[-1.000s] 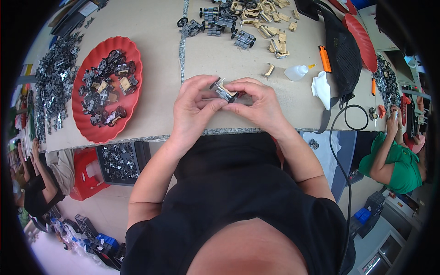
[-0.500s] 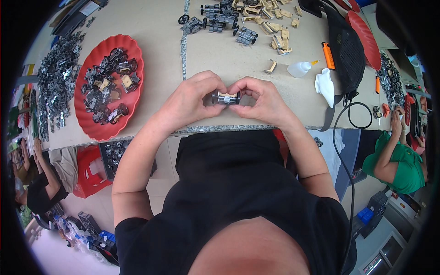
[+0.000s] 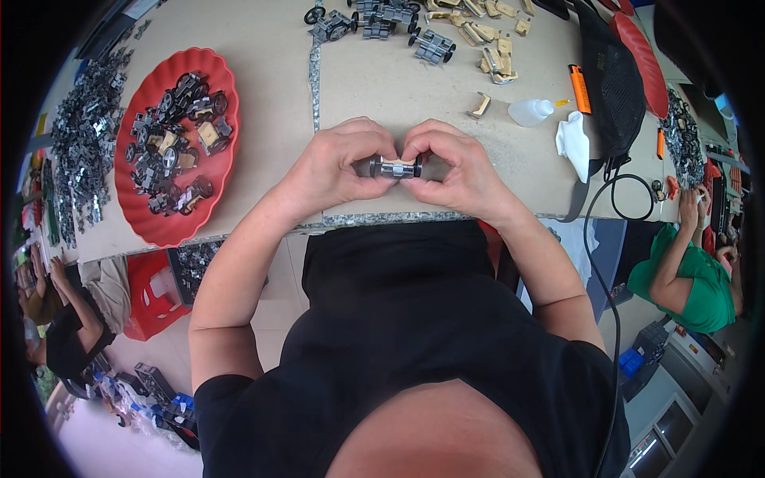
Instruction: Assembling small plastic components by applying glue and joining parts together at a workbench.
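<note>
Between my two hands, just above the front edge of the table, is a small toy chassis (image 3: pixel 396 168) with black wheels at both ends, a grey body and a strip of tan plastic along its far side. My left hand (image 3: pixel 339 163) pinches its left end with thumb and fingers. My right hand (image 3: pixel 453 169) grips the right end the same way, so both are closed on the one piece. Fingertips hide parts of the wheels. A lone tan piece (image 3: pixel 479 105) lies on the table beyond my right hand.
On the left a red scalloped tray (image 3: pixel 226 159) holds several wheeled assemblies; a heap of grey parts (image 3: pixel 88 119) lies beyond it. Grey wheeled chassis (image 3: pixel 433 46) and tan parts (image 3: pixel 500 60) lie at the back. A small bottle (image 3: pixel 526 112), orange cutter (image 3: pixel 579 88) and black bag (image 3: pixel 612 80) are rightward.
The camera view has shifted slightly. Both hands keep hold of the toy chassis in nearly the same place, with the fingers pressed a little differently around it.
</note>
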Demonstrator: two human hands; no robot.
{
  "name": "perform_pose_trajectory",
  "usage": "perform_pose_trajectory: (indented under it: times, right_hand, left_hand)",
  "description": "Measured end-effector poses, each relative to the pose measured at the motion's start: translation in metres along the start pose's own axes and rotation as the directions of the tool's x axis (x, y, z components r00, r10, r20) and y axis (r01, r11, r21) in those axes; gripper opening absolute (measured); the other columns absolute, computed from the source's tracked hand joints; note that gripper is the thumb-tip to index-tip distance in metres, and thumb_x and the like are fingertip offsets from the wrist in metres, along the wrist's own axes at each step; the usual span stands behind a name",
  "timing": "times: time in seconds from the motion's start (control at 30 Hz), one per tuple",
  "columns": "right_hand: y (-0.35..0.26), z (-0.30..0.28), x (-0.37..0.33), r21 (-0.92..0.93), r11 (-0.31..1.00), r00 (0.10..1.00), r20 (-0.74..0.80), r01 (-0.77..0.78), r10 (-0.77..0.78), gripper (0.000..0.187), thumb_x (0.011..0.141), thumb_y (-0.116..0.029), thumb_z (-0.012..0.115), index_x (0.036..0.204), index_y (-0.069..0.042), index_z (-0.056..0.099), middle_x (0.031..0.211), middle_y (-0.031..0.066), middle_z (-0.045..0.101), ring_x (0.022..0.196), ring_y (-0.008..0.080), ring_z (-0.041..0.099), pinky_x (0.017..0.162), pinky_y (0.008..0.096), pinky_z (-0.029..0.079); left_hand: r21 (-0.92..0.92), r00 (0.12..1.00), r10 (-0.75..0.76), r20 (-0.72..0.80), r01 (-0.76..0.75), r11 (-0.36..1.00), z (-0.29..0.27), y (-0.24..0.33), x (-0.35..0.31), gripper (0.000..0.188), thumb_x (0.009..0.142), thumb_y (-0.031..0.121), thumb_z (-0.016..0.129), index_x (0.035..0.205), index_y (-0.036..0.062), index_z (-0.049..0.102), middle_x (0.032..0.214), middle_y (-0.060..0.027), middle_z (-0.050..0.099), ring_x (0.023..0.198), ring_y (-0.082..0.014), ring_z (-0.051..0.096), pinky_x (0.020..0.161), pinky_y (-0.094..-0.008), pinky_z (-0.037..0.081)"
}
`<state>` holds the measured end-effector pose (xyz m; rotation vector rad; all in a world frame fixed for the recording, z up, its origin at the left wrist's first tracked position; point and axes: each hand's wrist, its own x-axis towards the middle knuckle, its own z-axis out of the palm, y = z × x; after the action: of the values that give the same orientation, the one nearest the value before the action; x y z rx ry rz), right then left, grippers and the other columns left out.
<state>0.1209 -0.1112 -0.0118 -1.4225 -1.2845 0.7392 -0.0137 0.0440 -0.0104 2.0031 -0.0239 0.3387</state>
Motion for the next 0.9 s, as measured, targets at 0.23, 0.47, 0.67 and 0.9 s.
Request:
perform_pose_trajectory:
  times: [0.23, 0.47, 0.67, 0.9]
  right_hand:
    - [0.000, -0.003, 0.004, -0.001, 1.000, 0.999, 0.028, -0.017, 0.017, 0.021, 0.067, -0.004, 0.066, 0.087, -0.002, 0.057, 0.087, 0.0047, 0.054, 0.073, 0.0126, 0.052, 0.066, 0.0244, 0.045]
    - [0.001, -0.005, 0.003, 0.016, 0.998, 0.996, 0.056, -0.068, 0.067, 0.022, 0.067, -0.001, 0.066, 0.088, -0.002, 0.057, 0.090, 0.0041, 0.052, 0.080, 0.0113, 0.051, 0.070, 0.0238, 0.044]
    - [0.000, -0.007, 0.001, -0.021, 1.000, 0.994, 0.112, -0.002, 0.004, 0.025, 0.068, 0.001, 0.065, 0.091, -0.002, 0.056, 0.096, 0.0043, 0.052, 0.087, 0.0121, 0.051, 0.075, 0.0245, 0.043]
    - [-0.010, 0.003, 0.004, 0.487, 0.864, 0.959, -0.160, -0.129, 0.233, 0.030, 0.078, -0.002, 0.062, 0.106, 0.001, 0.053, 0.095, 0.0050, 0.057, 0.084, 0.0124, 0.056, 0.073, 0.0252, 0.048]
  left_hand:
    - [0.023, 0.999, 0.026, -0.037, -0.025, 0.999, 0.000, 0.002, 0.001, 0.018, 0.064, 0.000, 0.069, 0.079, 0.0010, 0.059, 0.077, -0.0054, 0.057, 0.074, -0.0172, 0.056, 0.061, -0.0275, 0.046]
    - [0.156, 0.995, 0.097, -0.025, -0.092, 0.983, 0.000, 0.003, 0.002, 0.021, 0.063, 0.003, 0.070, 0.079, 0.0023, 0.057, 0.074, -0.0065, 0.055, 0.073, -0.0221, 0.055, 0.064, -0.0307, 0.045]
    - [0.173, 0.982, 0.188, -0.002, -0.184, 0.967, 0.003, -0.001, -0.001, 0.022, 0.061, 0.002, 0.069, 0.079, 0.0024, 0.056, 0.076, -0.0063, 0.056, 0.074, -0.0241, 0.055, 0.064, -0.0315, 0.046]
    - [0.623, 0.924, 0.369, -0.099, -0.232, 0.747, -0.003, 0.014, -0.006, 0.032, 0.057, 0.004, 0.068, 0.087, 0.0067, 0.056, 0.091, -0.0041, 0.056, 0.076, -0.0212, 0.056, 0.062, -0.0305, 0.048]
